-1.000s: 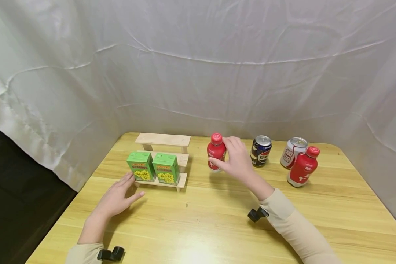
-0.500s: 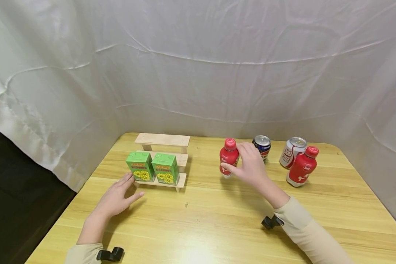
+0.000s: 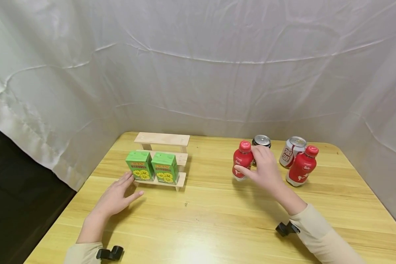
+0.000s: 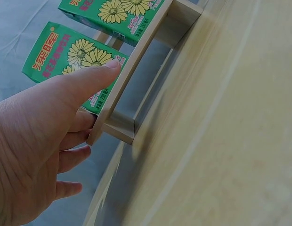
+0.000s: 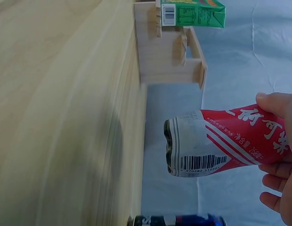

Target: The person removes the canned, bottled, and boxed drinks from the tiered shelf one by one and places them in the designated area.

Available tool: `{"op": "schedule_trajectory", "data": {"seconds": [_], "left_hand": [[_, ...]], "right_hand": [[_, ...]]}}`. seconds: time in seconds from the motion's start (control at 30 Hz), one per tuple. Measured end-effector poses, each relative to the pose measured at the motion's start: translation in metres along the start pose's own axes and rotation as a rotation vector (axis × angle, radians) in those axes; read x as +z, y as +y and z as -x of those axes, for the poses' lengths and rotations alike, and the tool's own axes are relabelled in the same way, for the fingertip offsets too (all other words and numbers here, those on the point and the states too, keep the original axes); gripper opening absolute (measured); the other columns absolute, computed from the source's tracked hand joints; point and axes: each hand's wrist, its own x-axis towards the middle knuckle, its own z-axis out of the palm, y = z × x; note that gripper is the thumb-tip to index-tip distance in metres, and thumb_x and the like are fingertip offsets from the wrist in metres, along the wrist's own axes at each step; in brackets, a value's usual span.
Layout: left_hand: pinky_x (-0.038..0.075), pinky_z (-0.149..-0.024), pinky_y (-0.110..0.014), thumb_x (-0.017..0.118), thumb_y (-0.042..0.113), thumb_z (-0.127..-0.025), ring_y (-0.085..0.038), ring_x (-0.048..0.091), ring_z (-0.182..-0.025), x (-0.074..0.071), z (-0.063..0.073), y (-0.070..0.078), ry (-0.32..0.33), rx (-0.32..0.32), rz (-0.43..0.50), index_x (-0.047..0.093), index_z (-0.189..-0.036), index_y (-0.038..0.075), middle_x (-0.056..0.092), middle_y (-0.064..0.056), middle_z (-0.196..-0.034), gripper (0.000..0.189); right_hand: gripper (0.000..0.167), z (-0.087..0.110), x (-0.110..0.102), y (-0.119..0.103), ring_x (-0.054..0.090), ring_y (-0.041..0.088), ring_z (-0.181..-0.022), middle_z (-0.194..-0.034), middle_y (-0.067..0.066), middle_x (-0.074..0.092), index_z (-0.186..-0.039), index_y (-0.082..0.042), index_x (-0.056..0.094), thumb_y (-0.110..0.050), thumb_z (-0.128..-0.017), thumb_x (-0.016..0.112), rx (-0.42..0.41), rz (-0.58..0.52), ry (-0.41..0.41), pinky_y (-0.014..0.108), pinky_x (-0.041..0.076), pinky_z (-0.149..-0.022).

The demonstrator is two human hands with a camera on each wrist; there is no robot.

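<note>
My right hand (image 3: 265, 167) grips a red soda bottle (image 3: 242, 160) around its upper part, thumb on the near side. In the right wrist view the bottle (image 5: 221, 143) hangs above the wooden table with its base free. My left hand (image 3: 115, 196) lies beside the left end of a small stepped wooden rack (image 3: 161, 139), fingertips at its lowest step and thumb spread away. Two green drink cartons with yellow flowers, a left carton (image 3: 140, 167) and a right carton (image 3: 165, 168), stand on that step. In the left wrist view the thumb overlaps a carton (image 4: 56, 52).
Partly behind the right hand stands a dark soda can (image 3: 261, 140). Farther right are a white-and-red can (image 3: 290, 152) and a second red bottle (image 3: 302, 167) in front of it. The table (image 3: 198, 220) is backed by a pale curtain (image 3: 217, 73).
The right hand has carried the red bottle rightward and slightly nearer, away from the rack, now partly covering the dark can. The left hand and the cartons have stayed put.
</note>
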Motion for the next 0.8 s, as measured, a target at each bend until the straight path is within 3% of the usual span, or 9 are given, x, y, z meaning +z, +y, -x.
{"op": "schedule_trajectory", "data": {"seconds": [0.8], "left_hand": [[0.027, -0.115, -0.062, 0.056, 0.056, -0.092, -0.044, 0.028, -0.144, -0.002, 0.000, 0.002, -0.009, 0.001, 0.007, 0.041, -0.144, -0.006, 0.030, -0.026, -0.156, 0.082]], "right_hand": [[0.063, 0.025, -0.023, 0.033, 0.054, 0.036, -0.096, -0.099, 0.019, 0.062, -0.108, 0.005, 0.060, -0.035, -0.067, 0.086, 0.070, 0.089, -0.007, 0.051, 0.046, -0.085]]}}
